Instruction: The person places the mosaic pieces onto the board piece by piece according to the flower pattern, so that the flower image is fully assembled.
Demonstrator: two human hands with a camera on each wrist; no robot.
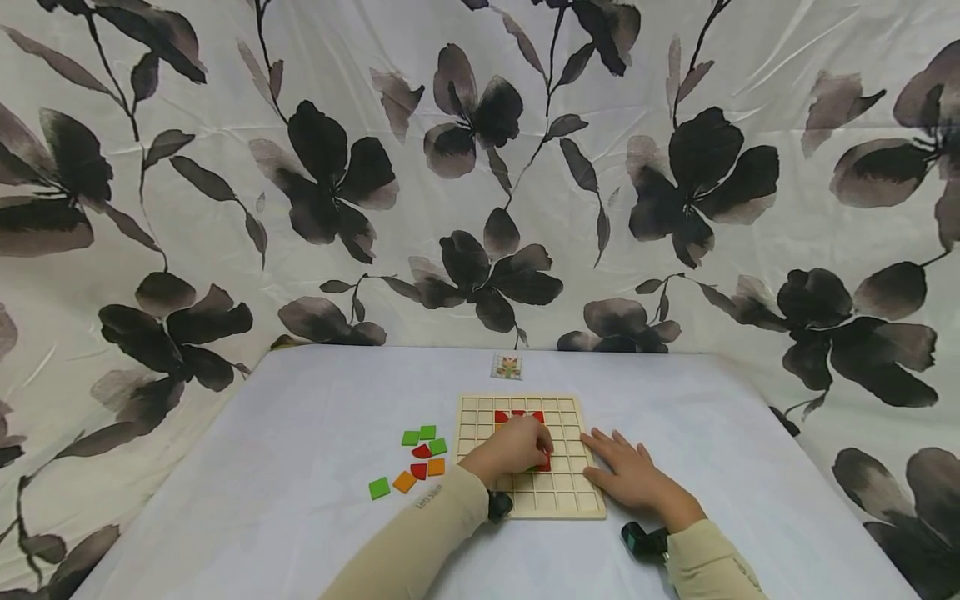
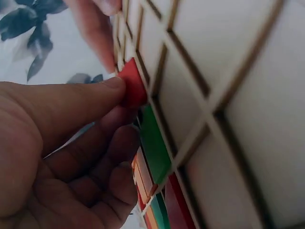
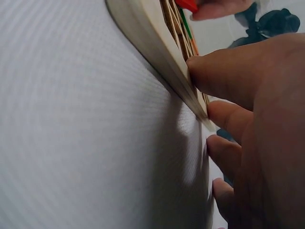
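Note:
My left hand (image 1: 512,448) is over the middle of a pale wooden grid board (image 1: 555,505). Between its thumb and fingers it pinches a red tile (image 2: 134,86), whose edge is right at the grid ridges in the left wrist view. Beside that tile a green tile (image 2: 155,136) sits in the grid, with a dark red piece (image 2: 177,202) further along. Several red pieces (image 1: 537,416) show in the upper rows; the left hand hides part of the pattern. My right hand (image 1: 636,478) lies with spread fingers at the board's right side, thumb and index touching its edge.
Left of the board lie several loose tiles, among them a green tile (image 1: 379,487), an orange tile (image 1: 404,481) and a red piece (image 1: 418,472). A small patterned card (image 1: 507,367) lies behind the board on the white tabletop (image 1: 300,467). Floral cloth (image 1: 480,208) hangs behind.

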